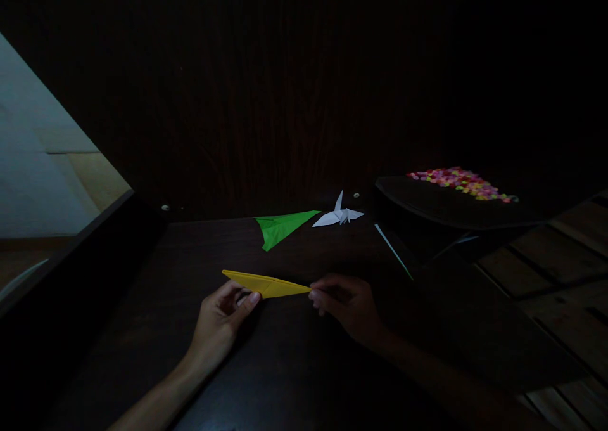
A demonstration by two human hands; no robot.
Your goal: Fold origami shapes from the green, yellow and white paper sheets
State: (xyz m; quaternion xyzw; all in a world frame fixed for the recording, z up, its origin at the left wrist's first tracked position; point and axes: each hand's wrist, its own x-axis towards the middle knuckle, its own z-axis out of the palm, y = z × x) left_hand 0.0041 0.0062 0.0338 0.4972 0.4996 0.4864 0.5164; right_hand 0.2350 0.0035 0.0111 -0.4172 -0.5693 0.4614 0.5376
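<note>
Between my hands is a long, pointed piece of folded yellow paper [268,284], held just above the dark wooden surface. My left hand [227,308] grips its lower edge, with the thumb in front and the fingers behind. At the right tip of the paper, the thumb and fingertips of my right hand [339,301] are pinched together. Beyond the yellow paper lies a folded green paper [285,227]. A white origami crane [339,214] sits just right of the green one.
A thin pale strip [393,251] lies to the right of the crane. Further right, a dark rounded shelf [427,206] bears a heap of small pink, red and yellow pieces [463,182]. A dark upright panel [266,101] closes off the back, and slatted wood [565,285] shows at the right.
</note>
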